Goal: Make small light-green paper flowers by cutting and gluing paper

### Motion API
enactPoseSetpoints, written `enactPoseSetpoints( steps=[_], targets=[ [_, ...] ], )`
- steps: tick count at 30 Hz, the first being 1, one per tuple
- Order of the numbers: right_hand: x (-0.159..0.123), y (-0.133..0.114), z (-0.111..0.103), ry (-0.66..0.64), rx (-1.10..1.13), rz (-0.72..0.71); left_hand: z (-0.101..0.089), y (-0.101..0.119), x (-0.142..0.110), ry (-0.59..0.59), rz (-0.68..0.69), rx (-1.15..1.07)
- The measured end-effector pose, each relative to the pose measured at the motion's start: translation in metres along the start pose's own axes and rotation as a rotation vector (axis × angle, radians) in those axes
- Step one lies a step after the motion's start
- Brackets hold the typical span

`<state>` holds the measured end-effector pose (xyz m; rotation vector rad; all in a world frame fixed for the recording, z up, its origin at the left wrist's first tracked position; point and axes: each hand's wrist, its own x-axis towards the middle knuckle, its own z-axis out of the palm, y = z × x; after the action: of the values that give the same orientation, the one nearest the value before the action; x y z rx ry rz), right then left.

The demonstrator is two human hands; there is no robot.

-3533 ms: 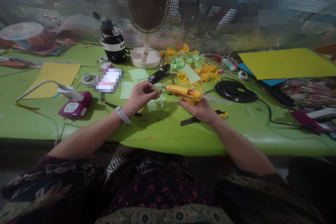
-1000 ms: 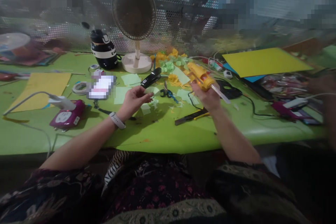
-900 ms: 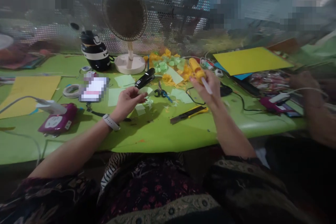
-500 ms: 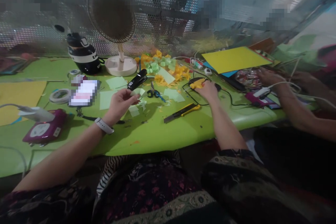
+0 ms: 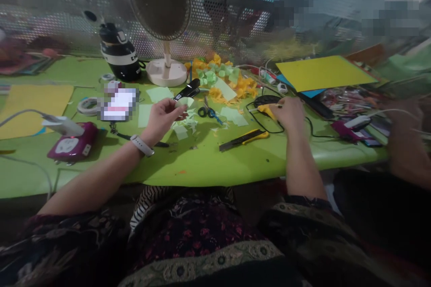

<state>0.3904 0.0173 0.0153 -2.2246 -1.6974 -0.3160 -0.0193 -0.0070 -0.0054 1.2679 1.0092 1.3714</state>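
Note:
My left hand (image 5: pixel 164 117) pinches a small curled piece of pale green paper (image 5: pixel 185 102) between thumb and fingers, above paper scraps (image 5: pixel 188 124). At the right, my right hand (image 5: pixel 291 113) is closed at the rear of a yellow hot glue gun (image 5: pixel 267 110), where a pale stick shows; part of the gun is hidden by the hand. The gun rests by a black round reel (image 5: pixel 266 99). Between my hands lie blue-handled scissors (image 5: pixel 210 113) and green paper sheets (image 5: pixel 235 116). Nearer me is a yellow utility knife (image 5: pixel 244 140). A black stapler (image 5: pixel 187 89) lies behind my left hand.
Yellow and green paper flowers (image 5: pixel 232 83) are heaped at the back beside a fan (image 5: pixel 167 73) and a dark bottle (image 5: pixel 119 56). A phone (image 5: pixel 120 104), tape roll (image 5: pixel 89 106) and purple power strip (image 5: pixel 72 143) stand left. Another person's arm (image 5: pixel 407 143) reaches in at right.
My right hand has brought the glue gun away from the green paper, down to the right by the black reel, and shifted to its rear. My left hand keeps the paper piece. The view has swung.

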Motion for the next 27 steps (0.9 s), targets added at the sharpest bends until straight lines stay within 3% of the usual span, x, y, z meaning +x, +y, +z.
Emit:
enactPoseSetpoints(
  steps=[3,7,12,17,27],
  targets=[
    [-0.010,-0.041,-0.025,-0.012,0.164,-0.171,-0.002,0.001,0.003,0.017,-0.011,-0.028],
    [-0.034,-0.114,-0.044,-0.306,0.449,-0.567,-0.002,0.003,0.005,0.052,-0.001,-0.038],
    [-0.056,-0.174,-0.038,-0.518,0.323,-0.917,-0.003,0.004,0.007,0.083,-0.009,-0.014],
    [-0.069,-0.182,-0.021,-0.654,0.267,-1.044,-0.003,0.005,0.007,0.081,-0.009,-0.004],
    [-0.083,-0.187,-0.009,-0.668,0.272,-0.988,0.000,0.004,0.000,0.035,-0.115,0.070]
  ],
)
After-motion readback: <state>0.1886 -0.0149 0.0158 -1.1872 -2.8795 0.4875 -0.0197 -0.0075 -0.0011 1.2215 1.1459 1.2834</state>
